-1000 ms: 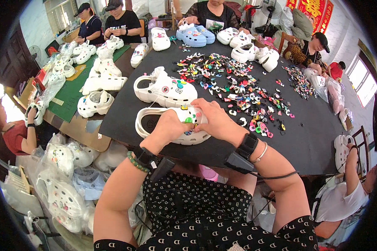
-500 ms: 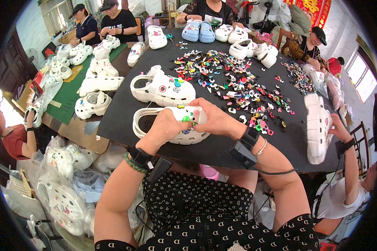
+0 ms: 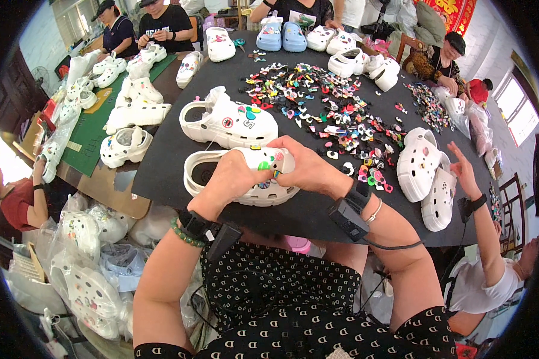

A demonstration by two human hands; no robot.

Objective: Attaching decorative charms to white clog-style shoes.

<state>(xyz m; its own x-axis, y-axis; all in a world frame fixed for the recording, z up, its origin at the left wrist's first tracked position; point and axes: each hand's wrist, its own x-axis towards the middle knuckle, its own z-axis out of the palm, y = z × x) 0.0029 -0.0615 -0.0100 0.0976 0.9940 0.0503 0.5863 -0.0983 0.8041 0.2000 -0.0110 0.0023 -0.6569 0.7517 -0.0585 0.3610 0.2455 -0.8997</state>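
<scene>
A white clog lies on the black table just in front of me, its toe to the right. My left hand wraps over its upper, thumb pressed near the holes. From the toe side my right hand grips the same clog, its fingertips meeting my left thumb. A small rainbow-coloured charm shows at the fingertips; whether it is seated in a hole I cannot tell. Green, strawberry and yellow charms sit on the upper. Right behind stands the matching white clog, decorated with several charms.
Loose charms are heaped across the middle of the black table. Two white clogs stand at the right, near a co-worker's raised hand. Blue clogs stand at the back. Bagged clogs lie low at the left.
The co-worker's hand at the right has let go of a white clog, and two clogs now stand there. My hands keep nearly the same grip; the view has shifted slightly.
</scene>
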